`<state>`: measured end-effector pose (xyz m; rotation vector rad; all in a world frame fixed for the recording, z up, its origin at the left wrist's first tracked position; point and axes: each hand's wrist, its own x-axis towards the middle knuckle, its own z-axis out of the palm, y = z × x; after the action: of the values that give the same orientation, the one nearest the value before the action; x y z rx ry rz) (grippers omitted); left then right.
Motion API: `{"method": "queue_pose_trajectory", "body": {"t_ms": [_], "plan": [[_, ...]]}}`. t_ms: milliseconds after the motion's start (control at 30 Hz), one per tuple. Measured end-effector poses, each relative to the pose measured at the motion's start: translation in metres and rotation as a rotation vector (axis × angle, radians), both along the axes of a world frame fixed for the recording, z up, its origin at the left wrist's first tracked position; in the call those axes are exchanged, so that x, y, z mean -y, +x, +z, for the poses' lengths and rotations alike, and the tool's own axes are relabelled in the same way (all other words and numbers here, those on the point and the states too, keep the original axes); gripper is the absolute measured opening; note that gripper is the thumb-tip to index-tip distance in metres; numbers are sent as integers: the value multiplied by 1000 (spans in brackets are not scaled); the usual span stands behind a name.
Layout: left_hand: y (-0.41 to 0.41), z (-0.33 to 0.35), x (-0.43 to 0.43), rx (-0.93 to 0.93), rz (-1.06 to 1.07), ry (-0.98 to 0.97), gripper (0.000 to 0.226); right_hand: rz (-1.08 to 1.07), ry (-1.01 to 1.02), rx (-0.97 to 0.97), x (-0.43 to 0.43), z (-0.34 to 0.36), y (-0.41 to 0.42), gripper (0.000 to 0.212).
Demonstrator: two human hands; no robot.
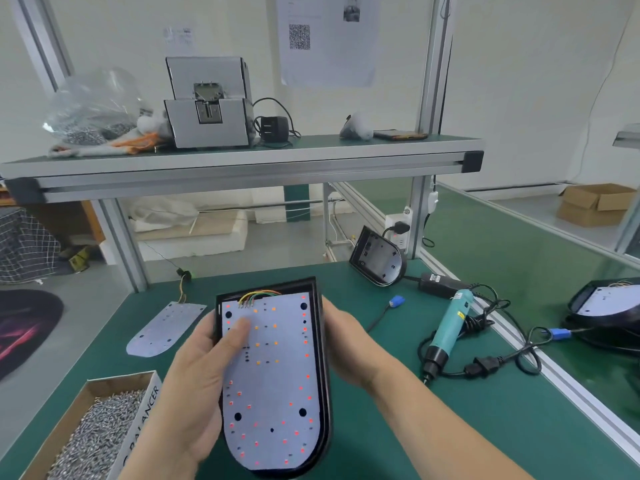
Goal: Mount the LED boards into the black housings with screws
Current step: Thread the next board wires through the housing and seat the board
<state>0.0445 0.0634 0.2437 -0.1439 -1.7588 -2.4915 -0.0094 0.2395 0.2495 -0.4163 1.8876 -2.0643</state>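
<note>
I hold a black housing [320,341] above the green mat, with a white LED board [273,382] lying inside it; coloured wires leave the board's top edge. My left hand [197,372] grips the housing's left side, its thumb pressing on the board. My right hand [346,344] grips the right side from behind. A loose LED board [162,329] lies on the mat to the left. An empty black housing [379,258] leans at the back. A teal electric screwdriver [448,327] lies to the right. A cardboard box of screws [100,431] sits at the lower left.
A black power adapter [440,281] and tangled cables lie around the screwdriver. Another housing with a board [606,303] rests on the neighbouring bench at far right. On the shelf [242,157] above stand a grey screw feeder [207,102] and a plastic bag [93,109].
</note>
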Motion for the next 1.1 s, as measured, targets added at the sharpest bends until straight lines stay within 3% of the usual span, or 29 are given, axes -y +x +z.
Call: {"method": "queue_pose_trajectory", "body": {"t_ms": [100,200,267,333,433,600,700,800,900,1033,1100], "plan": [[3,-2,5,71,-82,163,34,-11,47,-123,0,0,1,37],[9,0,-1,90,-117,203,32,-25,118,-290,-5,1,0,28],[10,0,-5,77,-92,195,29,-42,164,-340,-8,1,-1,34],[8,3,-4,65,-47,176,33,-77,171,-313,-10,0,-4,25],[4,8,0,53,43,128,43,-216,87,-316,-16,1,-2,44],[2,11,-4,11,71,14,42,-139,227,-505,-15,3,13,31],[7,10,-5,4,-108,-35,36,-270,22,-363,-12,2,16,11],[13,3,-4,-17,-217,-73,53,-289,-198,-137,-11,0,18,15],[16,-7,-5,-34,-109,-95,53,-355,-317,-19,-9,-3,19,19],[15,-13,-19,-178,88,-398,55,-400,-335,-13,-6,-6,21,19],[15,-18,-23,-154,133,-293,49,-330,-386,7,-6,-7,25,20]]}}
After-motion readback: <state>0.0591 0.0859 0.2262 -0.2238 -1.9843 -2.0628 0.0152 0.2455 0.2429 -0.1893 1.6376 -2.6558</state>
